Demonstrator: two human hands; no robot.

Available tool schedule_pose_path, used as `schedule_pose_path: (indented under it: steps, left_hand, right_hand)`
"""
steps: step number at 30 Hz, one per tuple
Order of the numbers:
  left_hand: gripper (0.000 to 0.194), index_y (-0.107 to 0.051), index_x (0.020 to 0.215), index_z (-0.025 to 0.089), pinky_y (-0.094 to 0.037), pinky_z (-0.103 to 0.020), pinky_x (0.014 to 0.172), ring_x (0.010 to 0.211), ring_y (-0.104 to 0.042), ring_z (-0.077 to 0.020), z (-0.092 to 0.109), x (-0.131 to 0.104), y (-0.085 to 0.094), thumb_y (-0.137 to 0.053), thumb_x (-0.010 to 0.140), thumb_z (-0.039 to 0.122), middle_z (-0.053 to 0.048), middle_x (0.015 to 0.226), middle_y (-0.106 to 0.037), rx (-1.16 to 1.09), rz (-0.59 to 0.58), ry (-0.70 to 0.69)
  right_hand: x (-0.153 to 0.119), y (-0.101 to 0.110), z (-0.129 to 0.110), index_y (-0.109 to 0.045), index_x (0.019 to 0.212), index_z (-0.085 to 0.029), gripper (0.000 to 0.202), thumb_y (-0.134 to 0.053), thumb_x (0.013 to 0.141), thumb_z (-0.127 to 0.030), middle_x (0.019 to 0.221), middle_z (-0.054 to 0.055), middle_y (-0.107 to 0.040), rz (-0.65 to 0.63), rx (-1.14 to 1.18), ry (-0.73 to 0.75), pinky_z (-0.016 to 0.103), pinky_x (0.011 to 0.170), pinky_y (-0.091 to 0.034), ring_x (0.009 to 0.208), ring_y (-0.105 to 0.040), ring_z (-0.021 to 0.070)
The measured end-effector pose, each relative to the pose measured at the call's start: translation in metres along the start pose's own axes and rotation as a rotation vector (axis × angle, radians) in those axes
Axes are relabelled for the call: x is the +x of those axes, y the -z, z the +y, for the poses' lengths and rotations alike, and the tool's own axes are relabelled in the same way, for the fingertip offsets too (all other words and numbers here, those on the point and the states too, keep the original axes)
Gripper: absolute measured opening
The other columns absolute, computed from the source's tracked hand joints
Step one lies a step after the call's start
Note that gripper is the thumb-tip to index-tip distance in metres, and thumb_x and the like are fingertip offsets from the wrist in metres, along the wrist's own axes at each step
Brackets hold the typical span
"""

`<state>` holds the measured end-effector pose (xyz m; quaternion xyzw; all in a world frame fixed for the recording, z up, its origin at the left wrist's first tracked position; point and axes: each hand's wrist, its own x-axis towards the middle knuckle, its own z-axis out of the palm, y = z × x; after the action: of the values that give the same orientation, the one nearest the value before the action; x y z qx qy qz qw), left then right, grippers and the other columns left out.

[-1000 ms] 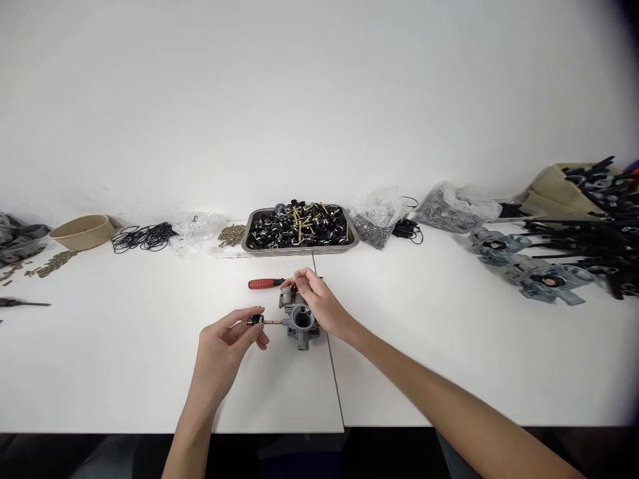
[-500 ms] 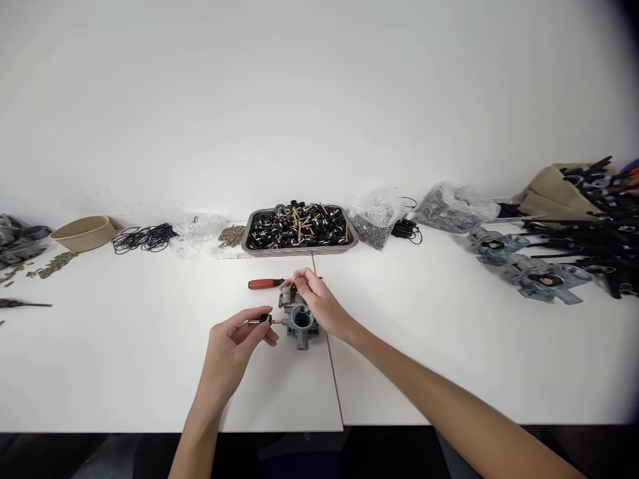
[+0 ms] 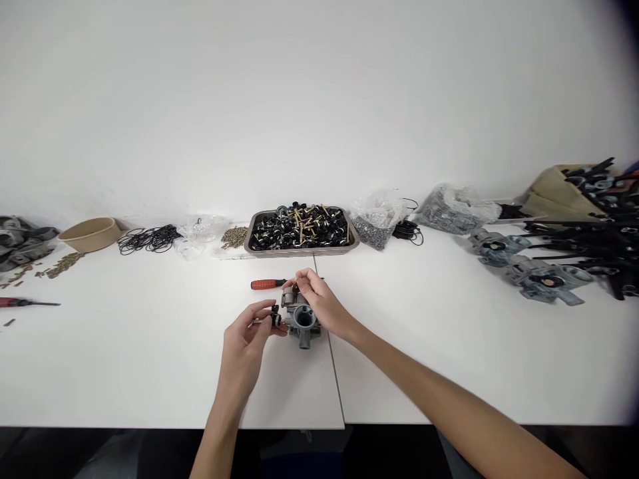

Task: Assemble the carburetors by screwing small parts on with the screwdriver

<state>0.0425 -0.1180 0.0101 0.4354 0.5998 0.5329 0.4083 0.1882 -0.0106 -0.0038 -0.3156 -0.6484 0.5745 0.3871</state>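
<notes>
A grey metal carburetor [image 3: 303, 322] stands on the white table in front of me. My right hand [image 3: 319, 299] grips its upper right side, fingers curled over the top. Pinched between the thumb and fingers of my left hand [image 3: 252, 332] is a small black carburetor plunger [image 3: 275, 318] with a thin metal rod. The plunger is up against the left side of the carburetor; how far its tip goes in is hidden. Just behind the carburetor lies a red-handled screwdriver [image 3: 267, 284], its shaft partly covered by my right hand.
A metal tray [image 3: 302, 251] of black and brass parts stands at the wall. Bags of small parts [image 3: 377, 229], black rubber rings [image 3: 150, 239] and a beige bowl [image 3: 90, 236] line the back. More carburetors [image 3: 546, 279] sit right; another screwdriver [image 3: 22, 302] lies left.
My left hand has moved right with the plunger, closing the gap to the carburetor's side. My right hand keeps its hold. The view has shifted slightly.
</notes>
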Motion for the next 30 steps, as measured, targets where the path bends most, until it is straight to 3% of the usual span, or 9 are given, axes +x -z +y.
schedule_pose_path:
  steps: [8,15,21,25,30]
  left_hand:
    - [0.028,-0.061,0.110,0.020,-0.052,-0.034,0.080,0.074,-0.069,-0.0190,0.003,-0.001,-0.006,-0.053,0.090,0.038,-0.001,0.078,-0.065,0.072,0.034,0.016]
    - [0.029,-0.056,0.118,0.023,-0.051,-0.032,0.078,0.078,-0.068,-0.0166,0.005,-0.003,-0.008,-0.048,0.092,0.031,-0.002,0.091,-0.062,0.189,-0.005,-0.070]
    - [0.031,-0.053,0.123,0.024,-0.050,-0.032,0.083,0.080,-0.066,-0.0152,-0.004,-0.004,-0.007,-0.046,0.093,0.031,-0.004,0.102,-0.062,0.093,-0.032,-0.158]
    - [0.031,-0.052,0.122,0.022,-0.049,-0.030,0.078,0.075,-0.062,-0.0143,-0.006,-0.003,-0.013,-0.041,0.095,0.032,-0.003,0.092,-0.061,0.123,-0.020,-0.190]
    - [0.031,-0.047,0.121,0.022,-0.047,-0.029,0.063,0.061,-0.058,-0.0150,-0.006,0.002,-0.012,-0.043,0.094,0.038,0.001,0.074,-0.059,0.139,-0.055,-0.096]
  right_hand:
    - [0.000,0.000,0.000,-0.042,0.091,-0.023,0.030,-0.038,0.099,-0.051,0.100,0.005,-0.064,0.009,-0.005,0.005,0.034,0.077,-0.042,0.082,-0.054,0.0176]
    - [-0.001,-0.001,0.002,-0.043,0.094,-0.023,0.031,-0.039,0.098,-0.053,0.102,0.005,-0.063,0.023,0.041,-0.017,0.031,0.068,-0.043,0.079,-0.054,0.0165]
    - [-0.001,-0.002,0.002,-0.042,0.093,-0.022,0.033,-0.040,0.097,-0.055,0.101,0.005,-0.064,0.028,0.041,-0.029,0.031,0.068,-0.044,0.078,-0.054,0.0162]
    - [-0.001,-0.001,0.001,-0.043,0.094,-0.023,0.031,-0.040,0.098,-0.053,0.103,0.006,-0.063,0.024,0.033,-0.031,0.031,0.067,-0.045,0.077,-0.055,0.0166]
    - [-0.001,-0.002,0.002,-0.044,0.094,-0.023,0.033,-0.039,0.097,-0.055,0.103,0.006,-0.064,0.035,0.003,-0.020,0.032,0.069,-0.044,0.079,-0.054,0.0174]
